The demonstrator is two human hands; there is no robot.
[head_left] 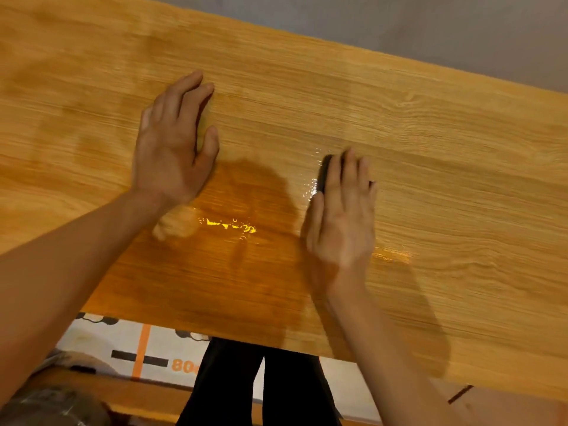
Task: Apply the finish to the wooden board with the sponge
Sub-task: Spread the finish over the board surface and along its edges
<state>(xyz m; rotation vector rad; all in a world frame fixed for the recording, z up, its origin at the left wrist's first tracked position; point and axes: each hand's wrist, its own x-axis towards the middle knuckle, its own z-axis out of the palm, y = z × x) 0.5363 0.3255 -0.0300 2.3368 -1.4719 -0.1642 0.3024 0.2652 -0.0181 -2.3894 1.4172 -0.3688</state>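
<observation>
Head view: the right hand (341, 216) lies flat on the board (430, 167), fingers (350, 170) together, pressing a dark sponge (323, 173) beneath them. The left hand (172, 149) rests palm-down, fingers loosely together. Wet finish (233, 224) glistens between the hands.

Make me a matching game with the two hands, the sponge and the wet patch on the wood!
Things:
1. left hand
2. right hand
3. sponge
4. wet patch

Descriptions:
A. dark, peeking out from under fingers
B. darker, shiny area of the wooden board between the two hands
C. flat on the board, fingers spread, holding nothing
D. pressing the sponge onto the board

Pairs: 1-C, 2-D, 3-A, 4-B
</observation>
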